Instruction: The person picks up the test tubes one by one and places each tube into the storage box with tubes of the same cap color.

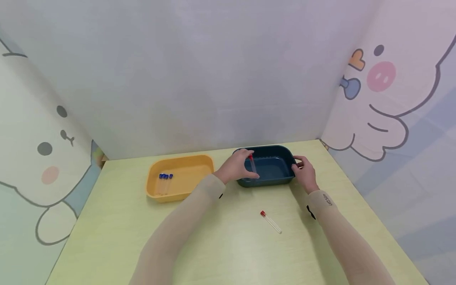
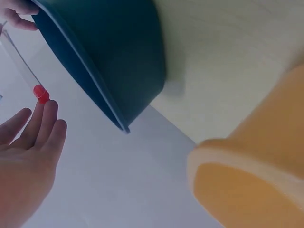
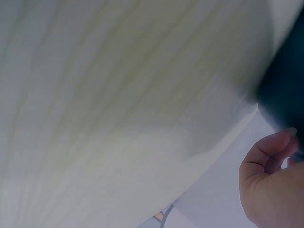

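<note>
My left hand point(image 1: 236, 166) pinches a red-capped test tube point(image 1: 253, 164) lengthwise, fingertips at the cap and thumb at the clear end. It holds the tube over the left part of a dark blue tray point(image 1: 265, 183). In the left wrist view the red cap point(image 2: 41, 93) meets the fingertips beside the tray's rim. My right hand point(image 1: 305, 174) grips the tray's right rim between thumb and fingers. Another red-capped test tube point(image 1: 271, 222) lies on the table in front of the tray, its cap pointing away to the left.
A yellow tray point(image 1: 167, 198) stands left of the dark blue one, with several blue-capped test tubes point(image 1: 165, 184) lying at its left side. Both trays sit near the back edge of the pale wooden table point(image 1: 228, 253). Printed curtains point(image 1: 213, 79) hang behind and along the sides.
</note>
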A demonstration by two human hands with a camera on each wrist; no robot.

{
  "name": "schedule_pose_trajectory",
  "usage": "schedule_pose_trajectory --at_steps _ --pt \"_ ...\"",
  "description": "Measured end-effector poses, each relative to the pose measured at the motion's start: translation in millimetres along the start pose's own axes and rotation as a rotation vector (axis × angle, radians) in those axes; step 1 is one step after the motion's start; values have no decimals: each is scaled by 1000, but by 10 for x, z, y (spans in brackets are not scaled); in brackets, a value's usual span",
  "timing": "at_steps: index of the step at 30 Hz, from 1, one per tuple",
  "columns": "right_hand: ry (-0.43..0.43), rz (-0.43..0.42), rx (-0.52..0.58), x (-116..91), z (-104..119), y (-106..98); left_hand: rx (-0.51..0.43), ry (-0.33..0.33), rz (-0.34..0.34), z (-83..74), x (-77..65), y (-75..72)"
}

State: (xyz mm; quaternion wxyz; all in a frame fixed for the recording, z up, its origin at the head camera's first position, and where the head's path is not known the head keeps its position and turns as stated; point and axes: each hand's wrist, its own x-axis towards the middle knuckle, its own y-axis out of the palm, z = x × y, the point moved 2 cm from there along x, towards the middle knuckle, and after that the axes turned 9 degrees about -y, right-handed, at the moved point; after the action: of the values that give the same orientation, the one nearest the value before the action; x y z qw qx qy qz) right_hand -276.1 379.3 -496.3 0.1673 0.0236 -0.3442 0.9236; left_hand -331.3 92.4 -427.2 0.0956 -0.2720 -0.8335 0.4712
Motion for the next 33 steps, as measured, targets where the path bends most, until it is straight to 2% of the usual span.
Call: schedule_pose_trajectory --at_steps 6,11,24,33 --pt "1 2 7 5 1 17 -23 -51 10 73 96 10" --pt "2 5 0 2 5 15 -3 -60 14 128 163 49" --pt "11 5 2 -7 2 7 240 -22 -23 226 339 200" --pt "5 1 3 0 -8 -1 298 -53 -37 278 403 277"
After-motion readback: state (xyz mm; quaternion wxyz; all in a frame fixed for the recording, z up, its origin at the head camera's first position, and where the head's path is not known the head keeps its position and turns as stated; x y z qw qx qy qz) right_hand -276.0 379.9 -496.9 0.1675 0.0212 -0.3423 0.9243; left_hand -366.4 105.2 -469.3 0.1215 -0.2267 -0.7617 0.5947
